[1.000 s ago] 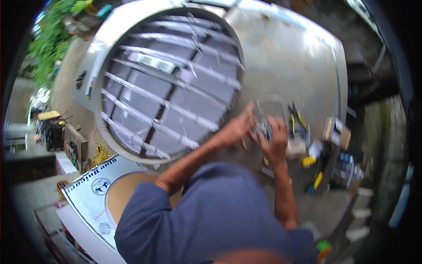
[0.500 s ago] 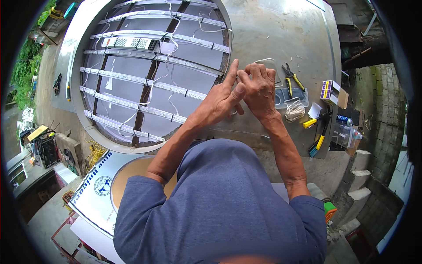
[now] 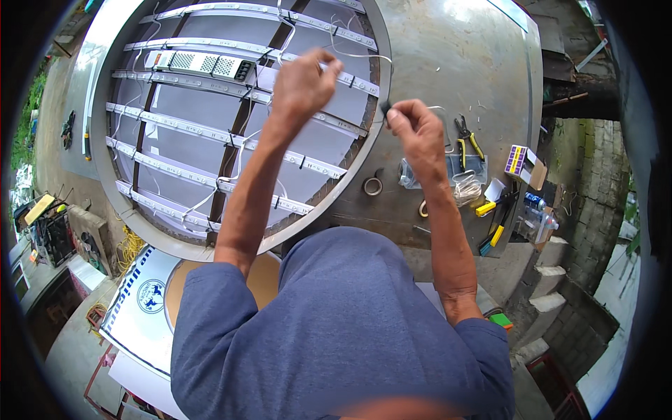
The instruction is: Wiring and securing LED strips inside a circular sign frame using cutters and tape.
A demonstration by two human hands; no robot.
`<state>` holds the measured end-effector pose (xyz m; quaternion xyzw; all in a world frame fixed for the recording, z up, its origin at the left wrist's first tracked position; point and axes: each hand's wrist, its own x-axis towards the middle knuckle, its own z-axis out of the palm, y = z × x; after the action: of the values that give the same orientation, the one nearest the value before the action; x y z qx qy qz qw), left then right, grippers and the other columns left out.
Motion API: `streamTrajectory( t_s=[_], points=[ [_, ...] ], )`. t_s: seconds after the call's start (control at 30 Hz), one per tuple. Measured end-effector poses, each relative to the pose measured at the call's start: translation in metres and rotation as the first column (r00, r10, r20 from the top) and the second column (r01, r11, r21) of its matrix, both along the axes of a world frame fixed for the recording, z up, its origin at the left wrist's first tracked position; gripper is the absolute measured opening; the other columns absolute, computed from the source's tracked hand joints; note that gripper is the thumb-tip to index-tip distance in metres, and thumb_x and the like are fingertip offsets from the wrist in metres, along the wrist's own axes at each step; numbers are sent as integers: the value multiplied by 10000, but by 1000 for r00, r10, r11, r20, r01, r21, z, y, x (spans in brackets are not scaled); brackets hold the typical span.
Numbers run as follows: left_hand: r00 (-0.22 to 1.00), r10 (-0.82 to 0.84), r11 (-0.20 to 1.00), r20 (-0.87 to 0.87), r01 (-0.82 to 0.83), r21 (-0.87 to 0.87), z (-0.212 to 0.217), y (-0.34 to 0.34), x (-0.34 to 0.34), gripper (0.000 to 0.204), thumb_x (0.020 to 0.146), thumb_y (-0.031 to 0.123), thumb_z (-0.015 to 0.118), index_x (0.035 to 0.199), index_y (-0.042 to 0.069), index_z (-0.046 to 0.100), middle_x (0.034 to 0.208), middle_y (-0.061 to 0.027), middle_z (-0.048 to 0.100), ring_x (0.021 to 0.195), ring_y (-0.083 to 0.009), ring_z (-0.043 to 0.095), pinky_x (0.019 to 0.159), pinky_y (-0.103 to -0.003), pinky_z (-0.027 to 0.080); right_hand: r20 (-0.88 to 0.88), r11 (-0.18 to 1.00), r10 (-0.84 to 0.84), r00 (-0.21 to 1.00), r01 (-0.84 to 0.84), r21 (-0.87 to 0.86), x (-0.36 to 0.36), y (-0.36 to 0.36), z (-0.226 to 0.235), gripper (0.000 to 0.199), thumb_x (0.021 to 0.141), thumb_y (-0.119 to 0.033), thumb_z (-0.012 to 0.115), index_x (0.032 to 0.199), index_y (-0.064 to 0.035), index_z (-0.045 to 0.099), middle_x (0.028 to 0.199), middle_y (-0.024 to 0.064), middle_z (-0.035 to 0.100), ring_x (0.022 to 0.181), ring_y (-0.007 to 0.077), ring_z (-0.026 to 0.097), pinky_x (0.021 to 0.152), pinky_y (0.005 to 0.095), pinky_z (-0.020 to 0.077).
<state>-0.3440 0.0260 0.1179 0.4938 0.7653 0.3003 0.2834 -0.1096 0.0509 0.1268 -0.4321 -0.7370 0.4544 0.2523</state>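
Observation:
My left hand (image 3: 302, 82) is raised over the big round metal frame (image 3: 105, 168), fingers pinched on a thin white wire (image 3: 360, 56) that curves off to the right. It hovers just above one of the several white light strips (image 3: 280, 150) crossing the frame. My right hand (image 3: 418, 133) is a hand's width to the right, over the grey metal sheet (image 3: 455, 63). It pinches a small dark part (image 3: 385, 107) at its fingertips. My forearms and blue shirt hide the lower rim of the frame.
On the sheet to the right lie pliers (image 3: 467, 140), a tape roll (image 3: 372, 185), a clear bag (image 3: 427, 175), a small box (image 3: 521, 161) and yellow-handled tools (image 3: 490, 208). A perforated metal box (image 3: 203, 64) sits in the frame. A round sign panel (image 3: 147, 294) lies lower left, concrete steps (image 3: 553, 280) right.
My hands were together over the metal sheet. They have parted: the left has risen over the light strips, the right stays near the frame's rim. The view has tilted down.

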Motion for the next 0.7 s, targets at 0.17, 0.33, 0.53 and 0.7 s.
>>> streamTrajectory(
  t_s=[0.17, 0.33, 0.53, 0.7],
  points=[
    [993, 95, 989, 73, -102, 108, -53, 89, -69, 488, 909, 224, 709, 1312, -25, 594, 1141, -158, 734, 662, -202, 749, 637, -312, 586, -415, 854, -275, 867, 23, -519, -69, 56, -28, 174, 973, -87, 645, 1038, 73, 646, 960, 139, 707, 792, 195, 700, 726, 294, 575],
    [1000, -7, 995, 8, 8, -104, -108, 154, -100, 609, 893, 206, 708, 1409, -53, 517, 1206, -184, 719, 668, -199, 754, 548, -305, 568, -429, 774, -423, 798, 73, -628, -129, 109, -82, 179, 971, -66, 641, 1085, 68, 610, 955, 162, 704, 805, 248, 726, 706, 345, 606],
    [985, -85, 969, 152, 117, -215, -110, 188, -97, 418, 858, 123, 749, 1206, -91, 664, 945, -165, 766, 620, -170, 716, 482, -273, 520, -236, 539, -630, 740, 198, -819, -156, 142, -115, 239, 941, -12, 625, 1155, 72, 562, 950, 187, 692, 722, 304, 734, 575, 388, 617],
    [952, 0, 966, 305, 79, -247, -109, 187, -104, 352, 827, 45, 782, 1126, -121, 700, 904, -203, 755, 588, -200, 702, 489, -307, 555, -214, 482, -624, 751, 155, -862, -162, 144, -126, 310, 924, -37, 673, 1189, 68, 550, 978, 209, 706, 767, 303, 730, 616, 394, 619]
  ],
)
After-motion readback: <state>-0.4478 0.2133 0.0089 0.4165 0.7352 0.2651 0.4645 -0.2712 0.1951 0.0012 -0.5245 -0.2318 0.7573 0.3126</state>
